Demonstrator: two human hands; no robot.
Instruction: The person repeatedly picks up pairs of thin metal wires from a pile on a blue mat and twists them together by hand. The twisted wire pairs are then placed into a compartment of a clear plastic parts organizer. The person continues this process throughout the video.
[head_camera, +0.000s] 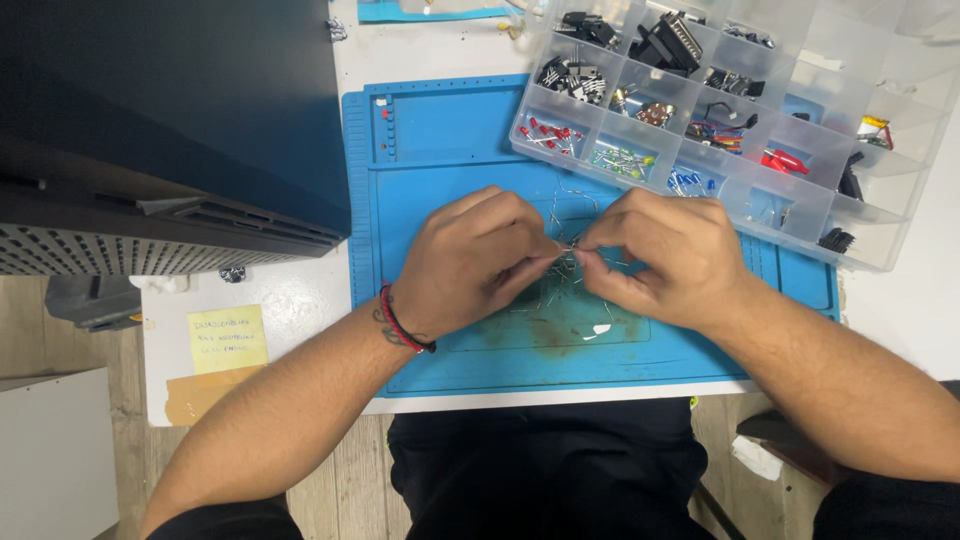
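Left hand (470, 262) and right hand (655, 255) fingertips pinching one thin wire-leaded component (571, 249) between them, above centre of blue mat (450, 140), loose leads beneath, clear compartment box (800, 215) at mat's far right corner

Looking like an electronics hobby bench or small repair workshop. A blue silicone soldering mat (440, 150) is lying on a white table (290, 310), with a stained patch near its front edge. A clear plastic compartment organizer (880, 160) is sitting at the mat's far right corner, holding sorted coloured LEDs (548, 132), black connectors (672, 42) and other small parts. A yellow sticky note (227, 339) is sitting on the table's left part.
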